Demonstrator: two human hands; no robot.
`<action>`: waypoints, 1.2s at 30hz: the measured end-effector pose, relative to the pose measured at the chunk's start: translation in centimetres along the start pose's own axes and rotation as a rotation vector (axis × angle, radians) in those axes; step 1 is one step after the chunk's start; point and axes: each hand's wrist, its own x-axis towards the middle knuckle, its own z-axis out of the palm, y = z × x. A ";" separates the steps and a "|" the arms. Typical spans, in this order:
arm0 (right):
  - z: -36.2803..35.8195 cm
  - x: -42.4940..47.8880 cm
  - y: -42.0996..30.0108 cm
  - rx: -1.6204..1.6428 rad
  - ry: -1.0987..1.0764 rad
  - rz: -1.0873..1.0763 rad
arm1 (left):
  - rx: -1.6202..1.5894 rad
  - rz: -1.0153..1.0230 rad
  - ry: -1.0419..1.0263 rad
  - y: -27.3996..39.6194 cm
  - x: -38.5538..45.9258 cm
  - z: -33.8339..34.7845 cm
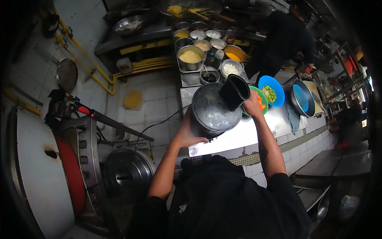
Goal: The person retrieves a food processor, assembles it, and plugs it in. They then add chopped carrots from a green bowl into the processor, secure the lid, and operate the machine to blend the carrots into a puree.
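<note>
Before me stands a food processor (pixel 216 110) with a dull grey round lid and a black feed chute (pixel 235 92) at its upper right. A dark cord runs off to its left. My left hand (pixel 191 134) wraps the near left side of the machine's body, thumb along the front. Beside the chute, my right hand (pixel 252 104) grips the machine's right side; its fingers are partly hidden. Just behind that hand is a green bowl (pixel 264 110) holding orange pieces, perhaps carrot. A blue bowl (pixel 279 89) with chopped green vegetable sits farther right.
The steel table (pixel 229 137) carries a dark-rimmed pan (pixel 310 101) and a blue-grey cloth (pixel 293 118) at right. Several metal containers, including a pot of yellow food (pixel 191 56), crowd its far end. A person in black (pixel 286 35) stands beyond. A lidded steel pot (pixel 128 167) is at lower left.
</note>
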 end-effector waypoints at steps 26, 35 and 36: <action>-0.9 2.3 3.7 0.338 -0.278 0.096 | 0.163 -0.158 0.575 6.6 -1.6 7.9; -4.1 5.7 -2.9 0.068 -0.266 -0.502 | 0.300 -0.186 0.575 7.1 -1.5 7.1; -3.6 5.7 -3.8 0.163 -0.335 -0.483 | 0.354 -0.179 0.594 6.4 -1.8 7.6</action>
